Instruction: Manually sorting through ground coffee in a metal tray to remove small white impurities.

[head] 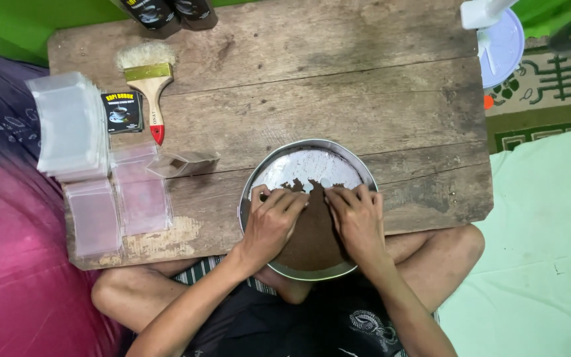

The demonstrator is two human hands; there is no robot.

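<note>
Crossed legs and forearms fill the bottom of the view, and both hands reach forward into a round metal tray (254, 192) that overhangs the worktop's (338, 86) near edge, sitting partly over the person's lap. That overhang seems to bring the tray close enough for both palms to press flat.

Left hand (271, 221) and right hand (358, 221) lie open, fingers spread, palms down on a heap of brown powder (313, 241). Neither grips anything. Fingertips point toward 12 o'clock, at the powder's ragged edge, so the heap sits in the tray's near half while the far half (305, 165) shows bare, dusted metal.

At 9 o'clock from the tray lie flat clear pouches (141, 198), with a thicker stack (67, 125) beyond them at 10 o'clock, all within easy reach of the left hand. One pouch (183, 162) lies opened out just beside the tray. A small black printed label (121, 111) rests next to a brush (148, 82) with a red-tipped handle. Two dark packets (166, 12) stand at the far edge, and a white fan base (500, 39) sits at 1 o'clock.
</note>
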